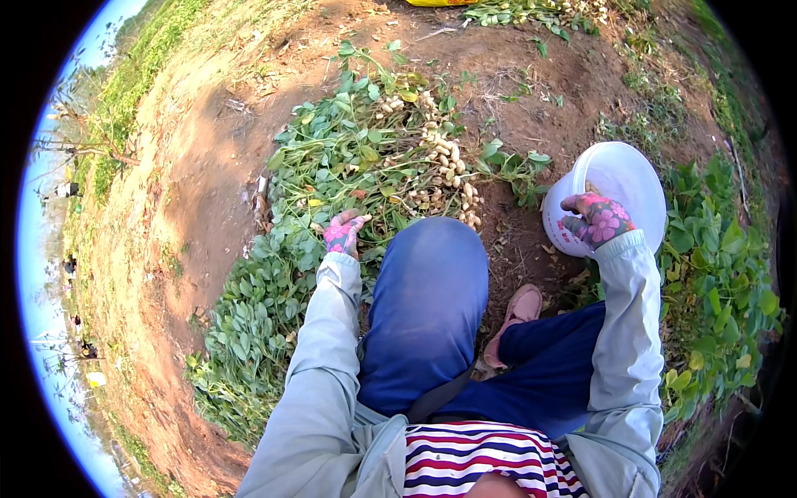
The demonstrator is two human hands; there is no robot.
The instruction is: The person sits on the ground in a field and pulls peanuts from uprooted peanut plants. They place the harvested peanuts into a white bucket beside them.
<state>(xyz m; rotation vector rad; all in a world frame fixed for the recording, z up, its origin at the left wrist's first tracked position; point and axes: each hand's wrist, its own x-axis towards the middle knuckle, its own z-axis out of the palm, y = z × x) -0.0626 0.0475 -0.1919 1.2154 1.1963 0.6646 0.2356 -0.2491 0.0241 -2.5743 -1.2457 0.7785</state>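
Observation:
My left hand point(344, 233), in a floral glove with pink flowers, is at the leafy stems of the pulled peanut plants point(330, 162). Whether its fingers grip a stem or a pod cannot be made out. Clusters of pale peanuts point(445, 155) lie at the root ends of the heap, beyond my raised knee. Over the near-left rim of a white plastic bucket point(629, 168) is my right hand point(599, 219), gloved alike. Its thumb and fingers are apart, with nothing seen between them. The hand and rim hide part of the bucket's inside.
Green leafy plants point(716, 274) grow right of the bucket. More pulled plants with peanuts point(535, 12) lie at the far edge, beside a yellow item point(442, 2). Bare brown soil point(212, 162) stretches left. My pink shoe point(523, 305) is just below the bucket.

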